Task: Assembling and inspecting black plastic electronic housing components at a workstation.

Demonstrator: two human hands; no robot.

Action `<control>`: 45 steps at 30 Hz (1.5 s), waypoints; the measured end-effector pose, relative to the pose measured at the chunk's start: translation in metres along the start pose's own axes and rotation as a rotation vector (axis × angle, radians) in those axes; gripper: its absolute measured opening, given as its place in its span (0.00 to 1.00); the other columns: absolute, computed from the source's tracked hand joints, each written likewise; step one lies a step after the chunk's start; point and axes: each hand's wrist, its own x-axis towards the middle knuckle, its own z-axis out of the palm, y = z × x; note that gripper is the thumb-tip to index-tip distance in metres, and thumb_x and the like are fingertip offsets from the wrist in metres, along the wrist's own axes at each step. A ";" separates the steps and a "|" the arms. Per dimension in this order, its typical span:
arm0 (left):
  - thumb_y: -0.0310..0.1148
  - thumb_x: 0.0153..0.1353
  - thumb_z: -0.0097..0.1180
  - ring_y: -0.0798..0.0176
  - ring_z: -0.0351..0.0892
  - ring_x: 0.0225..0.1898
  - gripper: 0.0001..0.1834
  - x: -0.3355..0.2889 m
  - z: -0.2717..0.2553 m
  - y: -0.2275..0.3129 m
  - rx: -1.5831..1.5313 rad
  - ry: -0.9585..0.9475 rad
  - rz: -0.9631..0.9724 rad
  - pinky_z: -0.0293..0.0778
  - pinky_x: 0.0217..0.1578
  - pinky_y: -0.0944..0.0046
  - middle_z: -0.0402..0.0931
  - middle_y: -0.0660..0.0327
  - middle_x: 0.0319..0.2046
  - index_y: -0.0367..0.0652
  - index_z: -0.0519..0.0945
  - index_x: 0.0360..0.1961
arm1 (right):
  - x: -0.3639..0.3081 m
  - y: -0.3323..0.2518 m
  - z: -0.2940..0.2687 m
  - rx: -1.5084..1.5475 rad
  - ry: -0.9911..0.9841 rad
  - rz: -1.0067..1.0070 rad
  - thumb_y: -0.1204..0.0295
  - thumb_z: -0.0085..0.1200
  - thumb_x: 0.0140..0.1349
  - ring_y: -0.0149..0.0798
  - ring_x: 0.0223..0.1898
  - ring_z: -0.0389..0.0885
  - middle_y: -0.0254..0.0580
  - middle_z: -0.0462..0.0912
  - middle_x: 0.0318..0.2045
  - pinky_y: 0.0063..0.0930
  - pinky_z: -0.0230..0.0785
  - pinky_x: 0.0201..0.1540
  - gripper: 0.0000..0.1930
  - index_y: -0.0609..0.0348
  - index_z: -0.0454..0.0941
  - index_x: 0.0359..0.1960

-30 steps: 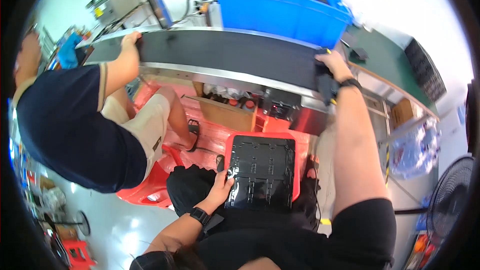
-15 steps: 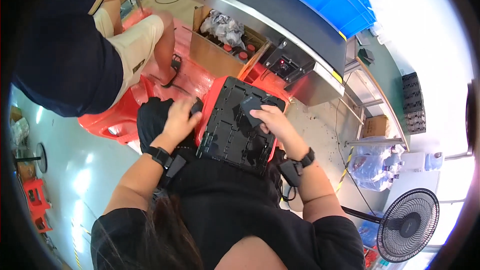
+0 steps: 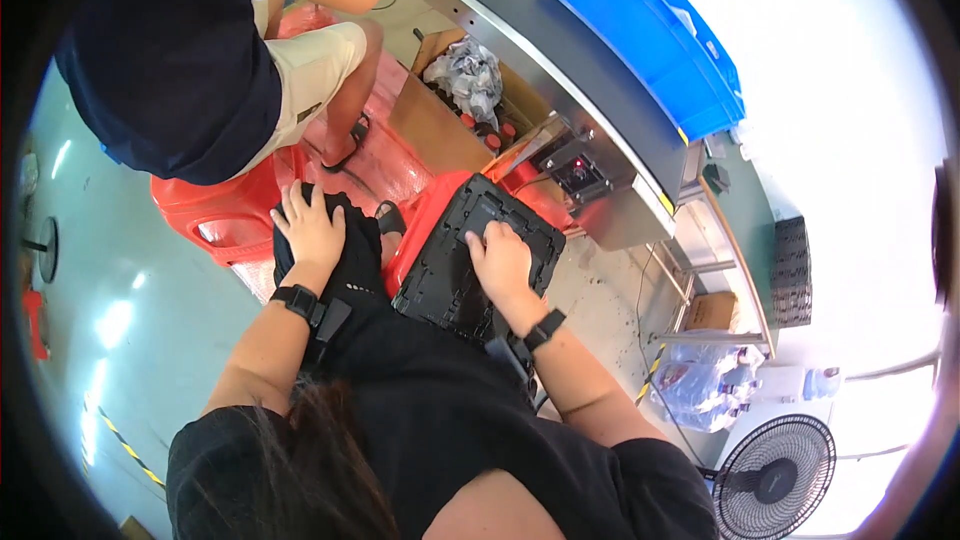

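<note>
On top of the red stool (image 3: 412, 245), the black moulded tray (image 3: 432, 285) lies flat-side up, just ahead of the person's lap. Right hand (image 3: 503, 262) is over it, fingers bent and touching or nearly touching its surface; whether a thin dark piece sits under the fingertips is not determinable, black on black. Left hand (image 3: 312, 228) holds nothing visible, fingers spread wide, resting on the black trouser leg (image 3: 362, 252). Progress, by judgement: tray is in place and handling at its surface appears under way; the count of filled or vacant recesses, hence what remains, is unreadable. Obscured: the tray's middle and near right part, behind the right hand and wrist. Cut off: the seated co-worker's (image 3: 180, 75) head and hands, and the far end of the conveyor belt (image 3: 590, 53).
</note>
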 end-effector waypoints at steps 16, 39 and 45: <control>0.49 0.50 0.51 0.36 0.49 0.60 0.32 0.013 0.001 0.008 0.147 -0.200 -0.018 0.49 0.53 0.31 0.55 0.44 0.58 0.40 0.68 0.53 | -0.027 0.004 0.024 -0.153 -0.025 -0.364 0.52 0.51 0.54 0.51 0.63 0.53 0.52 0.55 0.62 0.46 0.56 0.57 0.37 0.65 0.55 0.59; 0.33 0.54 0.45 0.55 0.69 0.47 0.14 0.037 0.026 -0.014 -0.017 -0.278 0.329 0.56 0.48 0.47 0.77 0.60 0.40 0.44 0.80 0.37 | -0.025 0.025 0.040 -0.106 -0.023 -0.410 0.52 0.50 0.56 0.54 0.63 0.51 0.54 0.52 0.63 0.46 0.52 0.59 0.38 0.65 0.53 0.61; 0.33 0.52 0.47 0.56 0.69 0.45 0.13 0.030 0.021 -0.008 -0.062 -0.182 0.379 0.57 0.44 0.51 0.75 0.65 0.37 0.46 0.81 0.37 | -0.034 0.047 0.045 -0.153 0.239 -0.210 0.51 0.48 0.57 0.55 0.62 0.52 0.60 0.53 0.61 0.43 0.51 0.60 0.36 0.67 0.56 0.59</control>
